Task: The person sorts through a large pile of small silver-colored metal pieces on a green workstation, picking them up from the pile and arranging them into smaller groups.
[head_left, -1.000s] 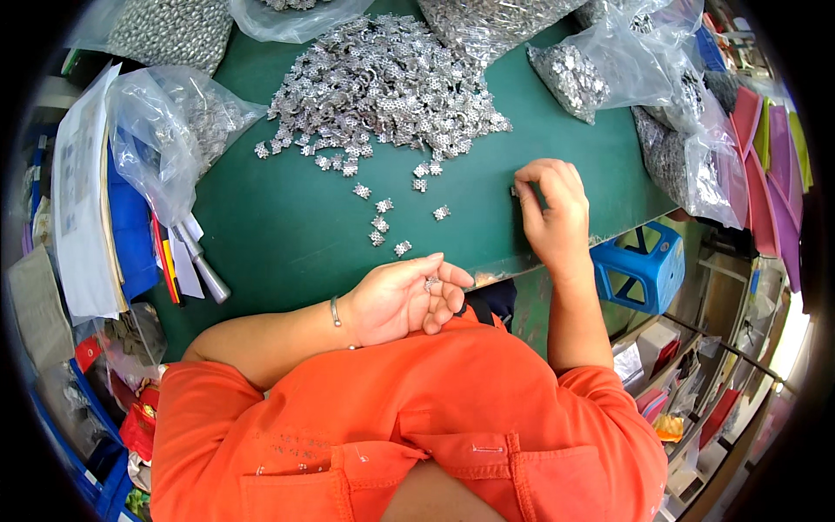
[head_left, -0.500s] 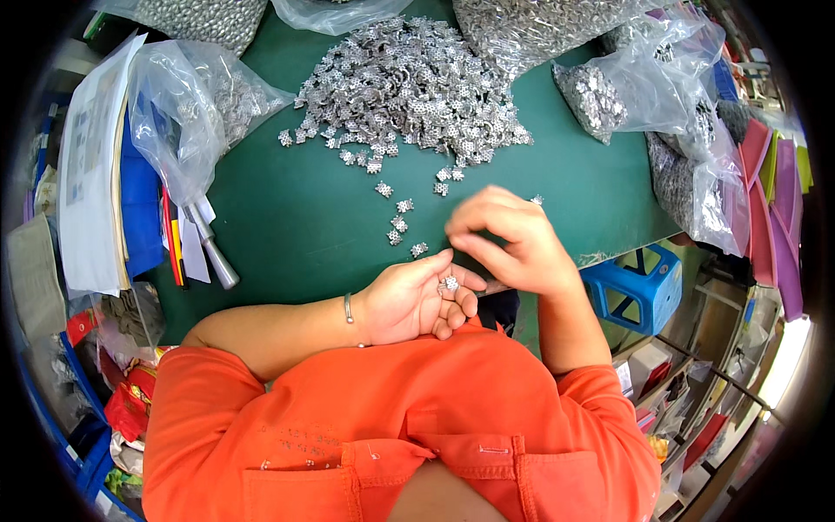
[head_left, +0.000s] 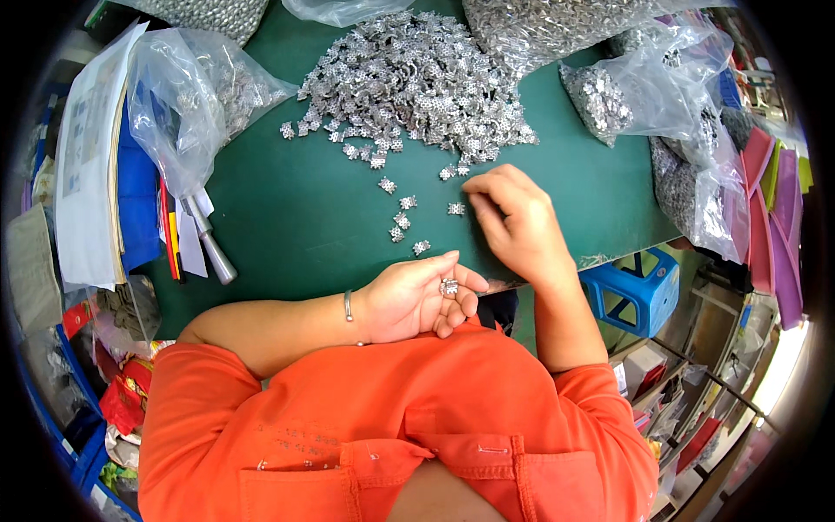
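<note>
- Left hand (head_left: 410, 301): palm up, loosely cupped, fingers unclenched; small silver pieces (head_left: 449, 287) rest on its fingers (count unclear, they overlap).
- Right hand (head_left: 520, 222): fingers and thumb bent, low over the tabletop (head_left: 296, 226); can't tell if it's pinching anything.
- Single loose piece (head_left: 456, 209): just left of the right hand's fingertips, apart from them.
- Short trail of pieces (head_left: 401, 221): beyond the left hand's thumb.
- Main heap (head_left: 417, 83): beyond both hands.
- Clear bag of metal parts (head_left: 600, 103): beyond the right hand, off to its right.
</note>
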The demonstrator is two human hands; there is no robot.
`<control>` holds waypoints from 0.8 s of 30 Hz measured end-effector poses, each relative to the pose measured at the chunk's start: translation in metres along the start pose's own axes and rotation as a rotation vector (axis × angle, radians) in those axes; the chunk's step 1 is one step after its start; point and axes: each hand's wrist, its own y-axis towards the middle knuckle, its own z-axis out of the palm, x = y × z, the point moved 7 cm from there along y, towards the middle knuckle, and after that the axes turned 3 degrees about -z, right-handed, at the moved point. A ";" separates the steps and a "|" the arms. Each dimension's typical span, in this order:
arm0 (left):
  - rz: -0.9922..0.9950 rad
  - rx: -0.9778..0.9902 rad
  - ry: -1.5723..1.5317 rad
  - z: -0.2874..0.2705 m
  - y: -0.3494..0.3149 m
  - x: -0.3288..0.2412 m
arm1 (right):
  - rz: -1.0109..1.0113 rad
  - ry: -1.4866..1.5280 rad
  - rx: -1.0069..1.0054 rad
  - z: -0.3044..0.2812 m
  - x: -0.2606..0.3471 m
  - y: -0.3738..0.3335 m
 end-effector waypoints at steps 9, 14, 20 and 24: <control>-0.003 0.005 -0.009 0.001 0.000 -0.001 | -0.116 0.008 0.107 0.009 0.006 -0.007; 0.003 0.005 -0.013 0.002 0.000 -0.001 | -0.058 0.082 0.023 0.005 0.003 -0.010; 0.009 0.056 -0.057 0.000 0.002 0.000 | -0.109 0.118 0.023 0.007 0.000 -0.006; 0.049 0.092 -0.098 0.003 0.001 -0.001 | 0.042 0.586 0.361 0.002 0.005 -0.006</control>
